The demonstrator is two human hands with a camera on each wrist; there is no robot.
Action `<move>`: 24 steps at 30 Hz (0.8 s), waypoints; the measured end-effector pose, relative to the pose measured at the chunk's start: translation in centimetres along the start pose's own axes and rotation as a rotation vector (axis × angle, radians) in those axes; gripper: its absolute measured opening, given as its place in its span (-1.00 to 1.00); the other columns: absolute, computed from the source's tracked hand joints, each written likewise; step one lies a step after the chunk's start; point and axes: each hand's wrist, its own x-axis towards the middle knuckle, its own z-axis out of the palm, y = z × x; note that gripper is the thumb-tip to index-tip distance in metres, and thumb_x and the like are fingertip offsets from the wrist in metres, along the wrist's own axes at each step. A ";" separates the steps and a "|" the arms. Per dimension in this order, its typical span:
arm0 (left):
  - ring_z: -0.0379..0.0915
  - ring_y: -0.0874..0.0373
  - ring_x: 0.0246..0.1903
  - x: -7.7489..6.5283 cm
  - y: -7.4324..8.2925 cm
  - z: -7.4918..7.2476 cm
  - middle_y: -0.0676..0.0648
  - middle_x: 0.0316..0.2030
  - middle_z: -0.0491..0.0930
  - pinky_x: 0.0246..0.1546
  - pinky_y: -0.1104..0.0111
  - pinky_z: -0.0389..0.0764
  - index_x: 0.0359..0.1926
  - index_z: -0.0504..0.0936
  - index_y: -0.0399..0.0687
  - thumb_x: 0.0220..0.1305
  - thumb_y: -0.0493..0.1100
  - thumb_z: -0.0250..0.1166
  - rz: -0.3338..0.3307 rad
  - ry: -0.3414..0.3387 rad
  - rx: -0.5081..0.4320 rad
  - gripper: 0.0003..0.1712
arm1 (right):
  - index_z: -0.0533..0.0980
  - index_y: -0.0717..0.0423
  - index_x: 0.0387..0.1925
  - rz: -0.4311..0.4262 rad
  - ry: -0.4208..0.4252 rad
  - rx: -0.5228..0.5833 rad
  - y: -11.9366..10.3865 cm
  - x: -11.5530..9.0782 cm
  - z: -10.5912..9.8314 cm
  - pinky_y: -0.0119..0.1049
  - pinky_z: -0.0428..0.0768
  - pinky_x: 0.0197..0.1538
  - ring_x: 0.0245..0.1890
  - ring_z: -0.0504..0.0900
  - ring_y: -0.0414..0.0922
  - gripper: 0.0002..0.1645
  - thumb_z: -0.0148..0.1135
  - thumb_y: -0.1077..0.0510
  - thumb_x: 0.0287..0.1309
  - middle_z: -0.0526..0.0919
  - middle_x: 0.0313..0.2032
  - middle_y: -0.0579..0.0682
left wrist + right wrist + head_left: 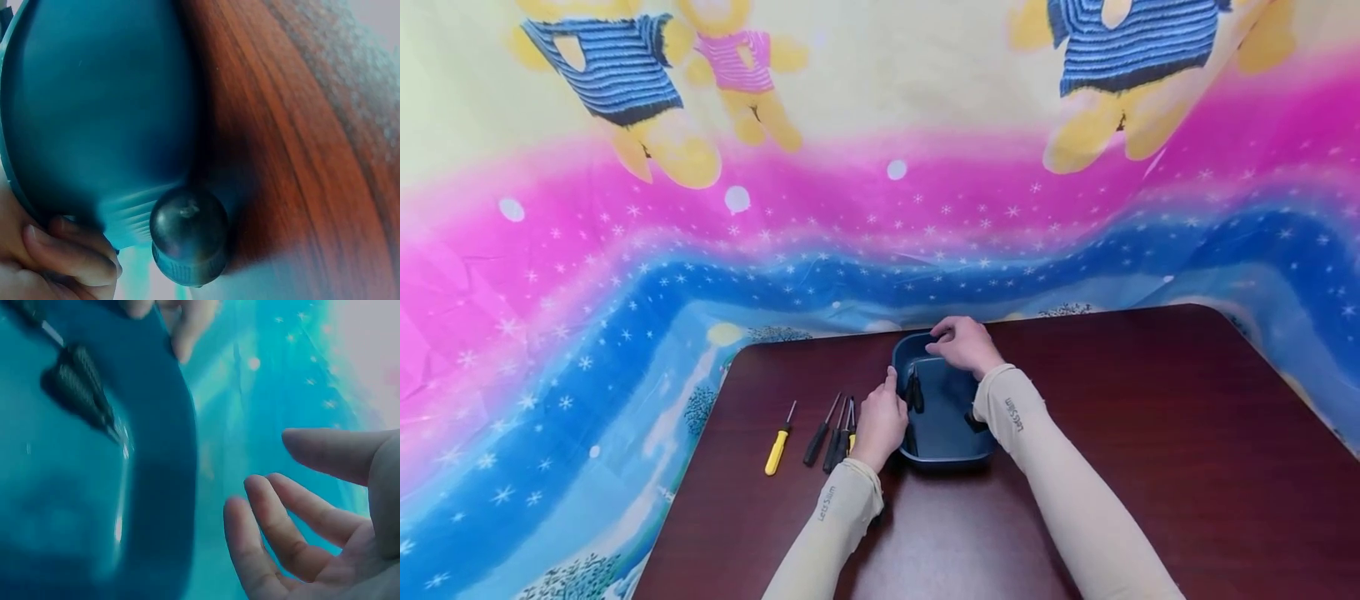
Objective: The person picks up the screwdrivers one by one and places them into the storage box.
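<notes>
A dark blue bin (945, 456) stands on a dark brown table (1150, 433). My left hand (880, 421) grips the bin's left wall, thumb up at the rim and fingers (65, 257) curled against the outside of the bin (94, 106). A black screwdriver handle (187, 240) lies right beside those fingers. My right hand (962, 343) hovers at the bin's far rim. In the right wrist view its fingers (281, 531) are spread, hold nothing and stay off the bin (165, 487). Black-handled screwdrivers (916, 392) (78, 387) lie inside.
Left of the bin, a yellow-handled screwdriver (777, 446) and a few black-handled ones (820, 435) lie in a row on the table. A bright printed cloth (625, 275) hangs behind and drapes past the table's left edge.
</notes>
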 end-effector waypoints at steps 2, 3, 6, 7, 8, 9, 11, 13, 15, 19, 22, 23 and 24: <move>0.39 0.24 -0.57 0.1 0.0 0.0 0.00 -0.43 0.49 -0.42 0.38 0.54 0.59 0.19 -0.17 0.54 -0.20 0.17 -0.001 -0.001 0.003 -0.30 | 0.56 0.12 0.24 -0.021 0.004 -0.037 0.3 -0.3 -1.0 0.03 0.65 0.08 0.00 0.67 0.10 -0.55 0.28 0.04 0.43 0.68 0.03 0.17; 0.38 0.24 -0.57 0.1 0.1 0.0 0.00 -0.43 0.49 -0.43 0.38 0.53 0.59 0.19 -0.17 0.54 -0.21 0.17 0.001 -0.002 0.004 -0.30 | 0.56 0.12 0.25 -0.029 0.011 -0.058 0.5 -0.4 -1.5 0.03 0.65 0.07 0.00 0.67 0.11 -0.55 0.27 0.04 0.43 0.68 0.02 0.17; 0.36 0.22 -0.60 0.1 0.1 0.0 -0.01 -0.45 0.48 -0.48 0.37 0.47 0.59 0.19 -0.18 0.54 -0.23 0.16 0.010 -0.001 -0.005 -0.30 | 0.55 0.12 0.26 -0.042 0.039 -0.116 1.6 -0.8 -2.6 0.01 0.64 0.03 -0.03 0.66 0.09 -0.54 0.27 0.04 0.43 0.68 -0.02 0.16; 0.35 0.21 -0.61 0.1 0.0 0.0 0.00 -0.46 0.47 -0.50 0.37 0.45 0.59 0.18 -0.18 0.54 -0.23 0.16 0.011 -0.001 -0.004 -0.30 | 0.55 0.12 0.26 -0.044 0.043 -0.120 2.0 -1.0 -2.9 0.00 0.64 0.02 -0.04 0.66 0.08 -0.55 0.26 0.04 0.44 0.68 -0.02 0.15; 0.34 0.21 -0.62 0.1 -0.1 0.0 0.00 -0.46 0.46 -0.52 0.38 0.43 0.59 0.18 -0.18 0.54 -0.23 0.15 0.011 0.000 -0.004 -0.30 | 0.55 0.11 0.25 -0.045 0.049 -0.119 2.4 -1.1 -3.1 -0.02 0.64 0.00 -0.05 0.65 0.08 -0.55 0.27 0.04 0.43 0.68 -0.03 0.15; 0.33 0.20 -0.63 0.0 -0.1 0.0 0.00 -0.47 0.45 -0.53 0.38 0.42 0.59 0.18 -0.19 0.54 -0.24 0.15 0.011 0.002 -0.005 -0.30 | 0.55 0.11 0.25 -0.046 0.053 -0.111 2.8 -1.2 -3.2 -0.04 0.63 -0.01 -0.06 0.65 0.07 -0.55 0.27 0.04 0.43 0.68 -0.04 0.14; 0.32 0.20 -0.64 0.0 -0.3 0.0 0.00 -0.49 0.43 -0.55 0.39 0.41 0.59 0.19 -0.19 0.54 -0.24 0.16 0.009 0.008 -0.005 -0.31 | 0.55 0.11 0.24 -0.046 0.059 -0.087 3.4 -1.4 -3.4 -0.06 0.62 -0.02 -0.06 0.63 0.06 -0.56 0.27 0.04 0.43 0.67 -0.04 0.14; 0.32 0.21 -0.64 0.1 -0.4 0.1 0.01 -0.50 0.43 -0.54 0.39 0.42 0.59 0.20 -0.20 0.54 -0.24 0.16 0.006 0.010 -0.003 -0.31 | 0.56 0.11 0.24 -0.049 0.069 -0.074 3.9 -1.6 -3.4 -0.06 0.61 -0.01 -0.05 0.63 0.07 -0.57 0.26 0.05 0.43 0.66 -0.04 0.14; 0.33 0.21 -0.64 0.1 -0.4 0.1 0.01 -0.50 0.43 -0.54 0.39 0.43 0.58 0.20 -0.20 0.53 -0.24 0.16 0.008 0.011 -0.005 -0.31 | 0.56 0.15 0.24 -0.058 0.095 -0.096 4.5 -1.8 -3.4 -0.02 0.61 0.02 -0.05 0.62 0.08 -0.56 0.26 0.06 0.43 0.66 -0.04 0.16; 0.34 0.22 -0.64 0.2 -0.2 0.2 0.01 -0.50 0.44 -0.53 0.39 0.43 0.58 0.20 -0.21 0.53 -0.24 0.16 0.014 0.004 -0.007 -0.31 | 0.52 0.20 0.28 -0.086 0.143 -0.177 6.1 -2.3 -3.2 0.08 0.59 0.06 -0.07 0.61 0.12 -0.50 0.28 0.08 0.41 0.63 -0.05 0.21; 0.34 0.21 -0.64 0.2 -0.1 0.1 0.00 -0.49 0.45 -0.53 0.38 0.44 0.58 0.21 -0.21 0.53 -0.24 0.16 0.014 0.004 -0.008 -0.32 | 0.43 0.21 0.38 -0.117 0.156 -0.253 7.5 -2.6 -2.8 0.07 0.58 0.00 -0.17 0.58 0.09 -0.37 0.31 0.04 0.39 0.60 -0.13 0.19; 0.34 0.21 -0.63 0.2 -0.1 0.1 0.00 -0.49 0.45 -0.53 0.38 0.44 0.58 0.21 -0.21 0.53 -0.24 0.16 0.013 0.006 -0.010 -0.32 | 0.38 0.21 0.43 -0.121 0.148 -0.274 8.0 -2.7 -2.6 0.04 0.58 -0.04 -0.21 0.57 0.06 -0.31 0.31 0.02 0.39 0.59 -0.18 0.16; 0.34 0.21 -0.63 0.2 -0.1 0.1 0.00 -0.49 0.45 -0.53 0.38 0.44 0.58 0.21 -0.21 0.53 -0.25 0.16 0.012 0.005 -0.012 -0.32 | 0.32 0.21 0.47 -0.119 0.133 -0.287 8.4 -2.8 -2.4 0.00 0.57 -0.09 -0.27 0.56 0.03 -0.24 0.31 0.01 0.39 0.58 -0.24 0.13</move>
